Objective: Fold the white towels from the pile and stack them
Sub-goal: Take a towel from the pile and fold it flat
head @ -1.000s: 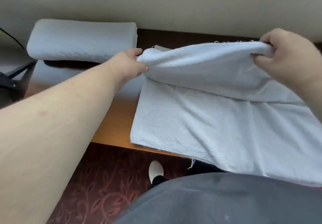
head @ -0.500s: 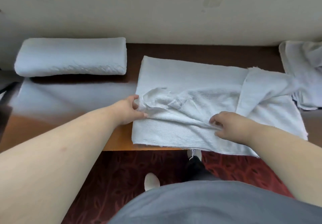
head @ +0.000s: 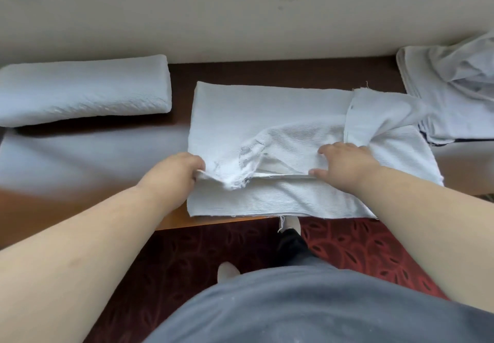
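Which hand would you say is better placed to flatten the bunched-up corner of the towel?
Probably the left hand: it already grips the white towel right beside the bunched corner, while the right hand lies further right, on the folded edge.

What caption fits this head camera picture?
Both hands, left hand and right hand, folding a white terry towel on a brown wooden table.

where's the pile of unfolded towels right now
In the head view, the unfolded towel pile sits at the table's far right, against the wall, beside the towel being folded.
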The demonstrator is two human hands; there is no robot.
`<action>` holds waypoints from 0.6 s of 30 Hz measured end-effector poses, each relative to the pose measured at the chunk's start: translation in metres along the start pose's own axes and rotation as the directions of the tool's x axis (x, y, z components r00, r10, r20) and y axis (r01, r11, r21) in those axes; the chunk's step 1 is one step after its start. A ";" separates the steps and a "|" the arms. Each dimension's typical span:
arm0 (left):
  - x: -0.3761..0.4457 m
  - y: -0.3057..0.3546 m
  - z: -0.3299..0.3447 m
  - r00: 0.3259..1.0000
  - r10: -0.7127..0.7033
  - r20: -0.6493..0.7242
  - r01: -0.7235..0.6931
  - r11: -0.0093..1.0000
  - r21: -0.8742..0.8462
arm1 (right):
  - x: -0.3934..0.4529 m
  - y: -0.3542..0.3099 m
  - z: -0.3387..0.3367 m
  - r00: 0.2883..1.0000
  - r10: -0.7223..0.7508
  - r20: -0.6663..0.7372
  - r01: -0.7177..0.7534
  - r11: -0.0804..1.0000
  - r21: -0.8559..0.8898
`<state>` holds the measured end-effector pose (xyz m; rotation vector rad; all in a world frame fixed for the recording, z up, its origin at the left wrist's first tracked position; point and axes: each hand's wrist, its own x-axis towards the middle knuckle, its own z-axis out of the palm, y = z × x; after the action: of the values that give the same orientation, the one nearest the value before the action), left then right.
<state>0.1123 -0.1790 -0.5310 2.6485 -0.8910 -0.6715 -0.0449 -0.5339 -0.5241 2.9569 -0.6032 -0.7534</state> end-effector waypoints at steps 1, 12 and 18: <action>-0.004 -0.004 0.002 0.997 0.067 0.035 -0.071 0.993 0.099 | 0.000 0.007 -0.002 0.998 0.054 -0.017 -0.054 0.998 0.013; 0.008 0.040 0.006 0.986 -0.043 0.160 -0.048 0.853 0.520 | 0.030 0.078 -0.028 0.851 0.516 -0.095 -0.368 0.716 0.593; 0.021 0.018 0.040 0.977 -0.070 0.202 -0.022 0.907 0.420 | 0.092 0.107 -0.049 0.830 0.558 0.006 -0.478 0.704 0.525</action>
<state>0.0978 -0.2099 -0.5657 3.0094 -1.1806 -0.8676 0.0136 -0.6709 -0.5096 2.9370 -1.7716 -0.3294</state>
